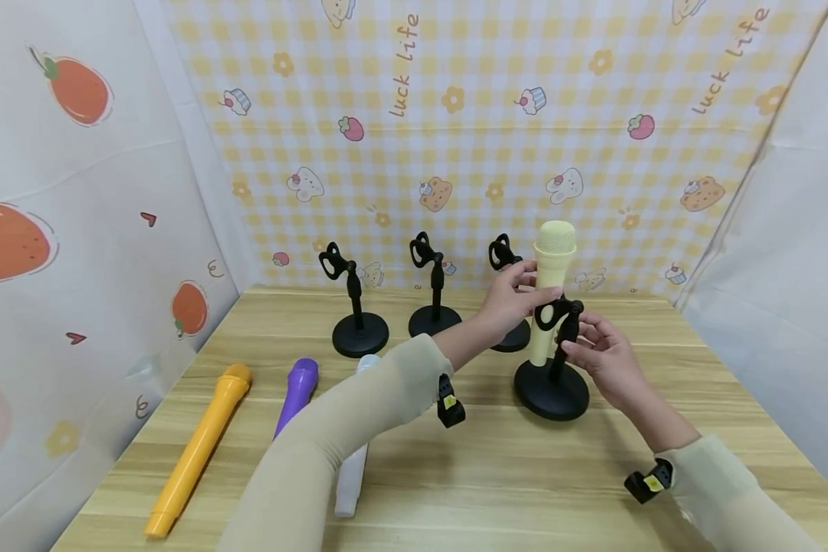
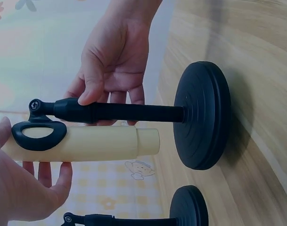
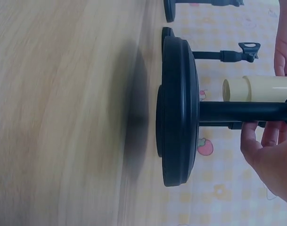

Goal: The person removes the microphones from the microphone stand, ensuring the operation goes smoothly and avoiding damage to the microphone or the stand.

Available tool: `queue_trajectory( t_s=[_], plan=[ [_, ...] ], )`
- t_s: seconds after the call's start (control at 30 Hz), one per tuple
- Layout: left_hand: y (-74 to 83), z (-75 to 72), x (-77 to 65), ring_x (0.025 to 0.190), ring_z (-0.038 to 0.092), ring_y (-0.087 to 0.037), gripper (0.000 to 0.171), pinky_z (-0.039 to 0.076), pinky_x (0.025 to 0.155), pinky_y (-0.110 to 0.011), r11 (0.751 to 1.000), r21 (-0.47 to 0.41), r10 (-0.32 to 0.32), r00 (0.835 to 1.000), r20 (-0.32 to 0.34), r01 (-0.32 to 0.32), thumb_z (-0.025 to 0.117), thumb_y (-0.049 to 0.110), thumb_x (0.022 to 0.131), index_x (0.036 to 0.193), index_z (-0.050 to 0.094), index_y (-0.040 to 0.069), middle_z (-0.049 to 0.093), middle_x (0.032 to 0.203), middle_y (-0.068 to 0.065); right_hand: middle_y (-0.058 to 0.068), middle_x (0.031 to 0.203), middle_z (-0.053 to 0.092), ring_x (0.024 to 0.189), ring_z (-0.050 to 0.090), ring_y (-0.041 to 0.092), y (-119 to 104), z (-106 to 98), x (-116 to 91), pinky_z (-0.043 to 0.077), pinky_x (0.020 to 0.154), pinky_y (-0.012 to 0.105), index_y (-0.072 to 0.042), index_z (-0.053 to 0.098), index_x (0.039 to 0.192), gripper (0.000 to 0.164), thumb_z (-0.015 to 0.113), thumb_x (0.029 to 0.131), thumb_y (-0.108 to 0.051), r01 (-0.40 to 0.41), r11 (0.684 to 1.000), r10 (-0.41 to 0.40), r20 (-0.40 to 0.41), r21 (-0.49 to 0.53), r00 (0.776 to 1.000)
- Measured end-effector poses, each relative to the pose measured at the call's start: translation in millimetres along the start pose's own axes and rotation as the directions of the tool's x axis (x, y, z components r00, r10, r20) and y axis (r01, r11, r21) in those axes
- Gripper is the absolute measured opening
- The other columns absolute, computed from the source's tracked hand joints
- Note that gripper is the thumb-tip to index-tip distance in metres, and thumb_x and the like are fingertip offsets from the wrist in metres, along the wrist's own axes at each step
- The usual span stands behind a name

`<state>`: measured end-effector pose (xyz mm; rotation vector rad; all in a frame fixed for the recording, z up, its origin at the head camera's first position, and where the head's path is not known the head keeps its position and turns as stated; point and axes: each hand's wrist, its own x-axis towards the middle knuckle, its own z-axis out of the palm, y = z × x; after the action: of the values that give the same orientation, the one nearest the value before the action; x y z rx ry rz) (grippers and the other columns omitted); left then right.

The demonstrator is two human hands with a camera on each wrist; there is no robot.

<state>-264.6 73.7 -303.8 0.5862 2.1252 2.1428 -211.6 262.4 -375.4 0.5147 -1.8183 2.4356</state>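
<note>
Both our hands work one stand (image 1: 552, 383): left hand (image 1: 509, 300) grasping the cream microphone (image 1: 550, 299) in its clip, right hand (image 1: 603, 354) fingers clasping the stem steady.

Both arms wear long, close-fitting beige sleeves (image 1: 359, 429). A small black device with a yellow label (image 1: 450, 402) is strapped at each wrist, just behind the hand.

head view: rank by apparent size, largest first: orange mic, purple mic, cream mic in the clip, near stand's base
1. orange mic: plainly the longest.
2. cream mic: partly hidden by the left hand and the clip.
3. purple mic: its lower end is hidden behind the sleeve, so its place against the cream mic is unsure.
4. near stand's base: smallest.
</note>
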Motion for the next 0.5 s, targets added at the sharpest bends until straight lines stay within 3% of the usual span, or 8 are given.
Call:
queue_trajectory(
  t_s=[0.5],
  plan=[
    [9.3, -16.8, -23.5, 0.089, 0.058, -0.012, 0.049, 0.054, 0.071, -0.030, 0.997, 0.033, -0.067, 0.998, -0.020, 0.068, 0.079, 0.019, 0.084, 0.129, 0.060, 0.013, 0.059, 0.100, 0.003, -0.001, 0.103, 0.066, 0.089, 0.067, 0.013, 5, 13, -3, 0.056, 0.077, 0.029, -0.017, 0.060, 0.110, 0.038, 0.057, 0.090, 0.015, -0.041, 0.999, 0.040, 0.081, 0.013, 0.996]
  ],
)
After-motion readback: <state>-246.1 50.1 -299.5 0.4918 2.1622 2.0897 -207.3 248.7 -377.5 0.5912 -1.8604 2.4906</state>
